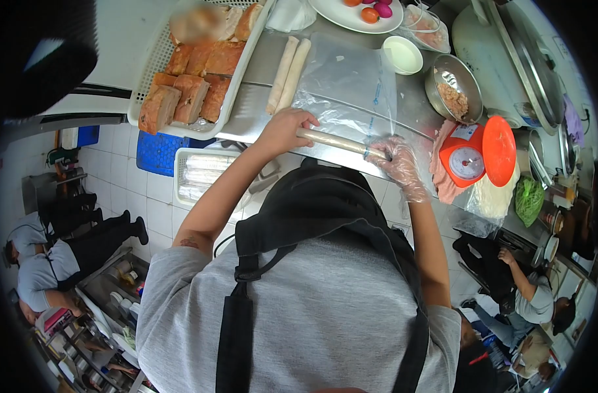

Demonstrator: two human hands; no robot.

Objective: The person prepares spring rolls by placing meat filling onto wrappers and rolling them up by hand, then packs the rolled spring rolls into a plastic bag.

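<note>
A thin pale roll wrapped in clear plastic film (341, 142) lies crosswise at the front edge of the steel counter (252, 111). Bare, with curled fingers, my left hand (286, 133) closes on the roll's left end. My right hand (398, 165), in a clear plastic glove, grips its right end. Beyond the roll, sheets of clear plastic (345, 72) are spread on the counter. Two similar pale rolls (288, 75) rest side by side at the left of the sheets.
A white basket (136, 105) of browned meat slabs (193, 98) stands at left. At right are a steel bowl (472, 72) of minced filling, a white bowl (404, 55) and a red scale (466, 162). Below the counter, a basket (180, 173) holds wrapped rolls. Other people stand behind.
</note>
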